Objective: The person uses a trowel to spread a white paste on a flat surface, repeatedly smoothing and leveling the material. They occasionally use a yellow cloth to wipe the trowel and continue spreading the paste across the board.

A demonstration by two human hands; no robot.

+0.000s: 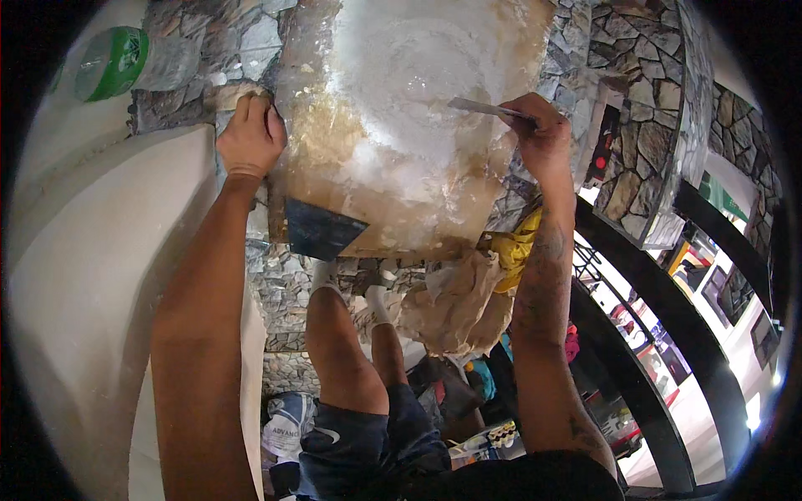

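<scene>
My right hand grips a putty knife, a thin flat metal blade pointing left over the board. Beneath it lies a brown board, wide and stained. Pale grey-white plaster is spread over the board's far and middle part, with a rounded, wet-looking patch near the far end. My left hand is closed beside the board's left edge, above a stone-patterned surface; what its fingers hold, if anything, is hidden. A dark flat plate lies on the board's near left corner.
A clear plastic bottle with a green band is at far left. A pale curved wall runs along my left. Crumpled brown paper and a yellow bag are near the board's near right corner. Black railing bars stand right.
</scene>
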